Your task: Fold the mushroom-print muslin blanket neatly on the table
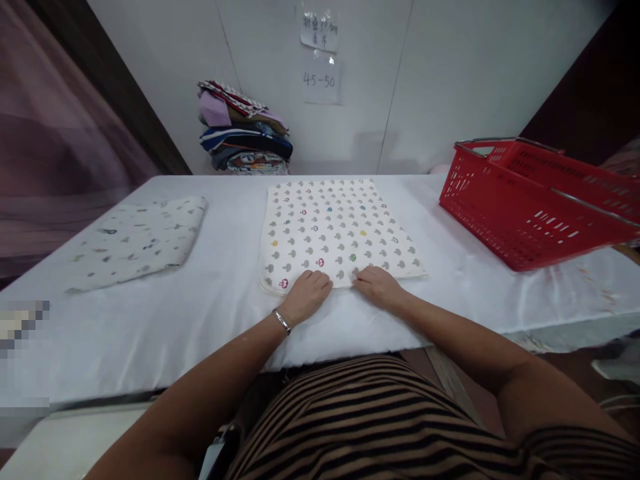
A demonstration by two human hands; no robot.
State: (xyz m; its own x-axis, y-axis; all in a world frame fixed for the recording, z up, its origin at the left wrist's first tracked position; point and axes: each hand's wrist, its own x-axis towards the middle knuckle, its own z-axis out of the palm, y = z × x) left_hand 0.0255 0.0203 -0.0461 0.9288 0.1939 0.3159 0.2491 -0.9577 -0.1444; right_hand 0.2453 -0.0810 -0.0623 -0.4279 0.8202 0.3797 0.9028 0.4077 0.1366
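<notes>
A cream cloth (335, 230) printed with small grey and coloured mushrooms lies folded flat in the middle of the white-covered table. Its layers show at the near left corner. My left hand (309, 293), with a silver bracelet at the wrist, has its fingers curled on the near edge of the cloth, left of centre. On that same edge, a little to the right, my right hand (381, 288) pinches the fabric with its fingers bent. The thumbs are mostly hidden. Both hands touch the cloth, with a short gap between them.
Another folded patterned cloth (143, 243) lies on the table (225, 320) at the left. A red plastic basket (530, 200) with metal handles stands at the right. Behind the far edge is a stack of folded fabrics (245, 130), against a wall with paper signs (321, 79).
</notes>
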